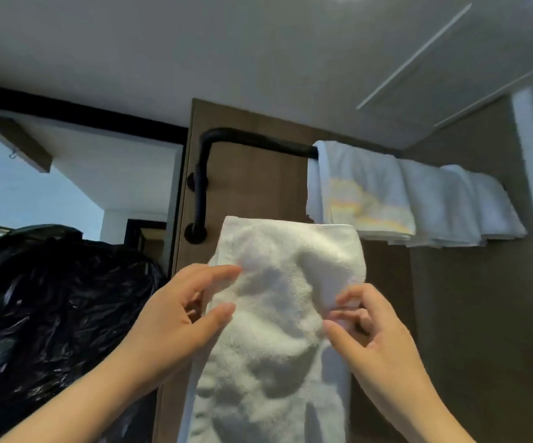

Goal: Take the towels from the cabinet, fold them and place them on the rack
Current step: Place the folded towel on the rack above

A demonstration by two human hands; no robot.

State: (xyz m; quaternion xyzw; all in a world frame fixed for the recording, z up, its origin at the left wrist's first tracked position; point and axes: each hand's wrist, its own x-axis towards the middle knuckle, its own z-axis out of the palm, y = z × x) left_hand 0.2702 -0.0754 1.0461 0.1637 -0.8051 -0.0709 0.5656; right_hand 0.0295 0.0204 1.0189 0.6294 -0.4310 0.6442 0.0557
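Note:
A folded white towel (278, 314) hangs lengthwise in front of me, held up below a black pipe rack (252, 140) fixed to a brown wood panel. My left hand (178, 318) holds the towel's left edge, thumb on the front and fingers behind it. My right hand (373, 334) pinches the right edge with curled fingers. Several white folded towels (434, 199) drape over the right part of the rack, the nearest one (361, 193) with faint yellow stains. The rack's left stretch of bar is bare.
A bulging black plastic bag (50, 298) fills the lower left, close to my left forearm. The brown wood panel (249, 187) carries the rack. A window or mirror (18, 193) shows at the left, and the white ceiling (258, 52) is overhead.

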